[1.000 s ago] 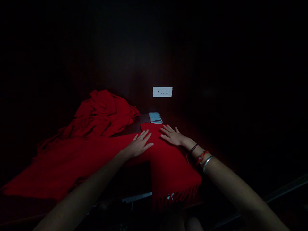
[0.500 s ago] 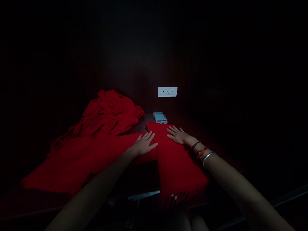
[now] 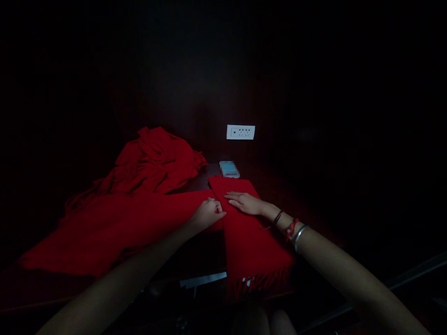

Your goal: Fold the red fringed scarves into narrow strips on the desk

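Note:
A red fringed scarf (image 3: 256, 242) lies folded over on the dark tabletop, its tasselled end toward me and another stretch running out to the left. At the left edge of the fold my left hand (image 3: 208, 214) has its fingers curled in on the cloth; the fingertips are partly hidden. My right hand (image 3: 246, 204) rests flat on top of the folded part, fingers stretched out to the left. On that wrist are a dark cord, a red braided bracelet and a silver bangle.
A crumpled heap of red fringed cloth (image 3: 157, 158) lies at the back left. Behind the scarf sits a light-blue pixelated flat object (image 3: 229, 169). A white socket plate (image 3: 240, 132) is on the dark wall. A pale strip (image 3: 204, 280) shows below the front edge.
My left hand has gone from flat with fingers spread to curled at the scarf's fold. My right hand has slid left and slightly nearer across the cloth, its fingers closer together.

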Tool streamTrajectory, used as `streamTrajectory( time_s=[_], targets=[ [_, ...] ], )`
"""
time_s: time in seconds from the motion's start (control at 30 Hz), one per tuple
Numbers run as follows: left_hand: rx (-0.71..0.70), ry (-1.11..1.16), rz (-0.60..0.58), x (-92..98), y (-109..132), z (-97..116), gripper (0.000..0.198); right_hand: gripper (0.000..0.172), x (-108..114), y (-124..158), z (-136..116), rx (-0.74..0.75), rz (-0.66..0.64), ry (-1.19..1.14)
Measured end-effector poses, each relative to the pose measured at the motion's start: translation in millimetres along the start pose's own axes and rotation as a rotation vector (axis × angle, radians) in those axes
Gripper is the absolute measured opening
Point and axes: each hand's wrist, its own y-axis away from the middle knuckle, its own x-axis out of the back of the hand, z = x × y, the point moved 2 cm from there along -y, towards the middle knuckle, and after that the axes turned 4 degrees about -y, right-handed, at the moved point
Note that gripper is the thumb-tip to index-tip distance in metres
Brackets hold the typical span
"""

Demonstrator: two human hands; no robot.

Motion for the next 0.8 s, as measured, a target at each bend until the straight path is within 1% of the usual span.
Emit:
streamTrajectory(
  time_s=[0.07, 0.17, 0.23, 0.3, 0.43, 0.5, 0.63, 0.73, 0.8],
  targets=[
    [0.052, 0.017, 0.0, -4.0, 0, 1, 0.012, 0.05, 5, -11, 4, 0.014, -0.003, 0.014],
    [0.103, 0.029, -0.013, -6.6, 0, 0, 0.01, 0.048, 1, -19, 10, -0.034, -0.051, 0.032],
    [0.128, 0.02, -0.032, -6.3, 0, -1, 0.011, 0.047, -6, -20, 13, -0.079, -0.073, 0.027],
    [0.145, 0.012, -0.061, -5.1, 2, -1, 0.011, 0.047, -11, -18, 14, -0.108, -0.067, 0.021],
    [0.196, -0.033, -0.096, -2.0, 6, 2, 0.009, 0.05, -11, -16, 14, -0.129, -0.087, 0.017],
    [0.2, -0.064, -0.094, -0.8, 8, 4, 0.008, 0.052, -10, -17, 14, -0.13, -0.102, 0.015],
    [0.159, -0.102, -0.079, 1.1, 11, 5, 0.01, 0.057, -10, -19, 14, -0.142, -0.109, 0.013],
    [0.149, -0.15, -0.084, 4.3, 13, 2, 0.019, 0.058, -7, -18, 11, -0.171, -0.12, 0.007],
    [0.165, -0.187, -0.089, 7.9, 14, 0, 0.026, 0.059, -2, -11, 6, -0.163, -0.108, -0.001]
  ],
)
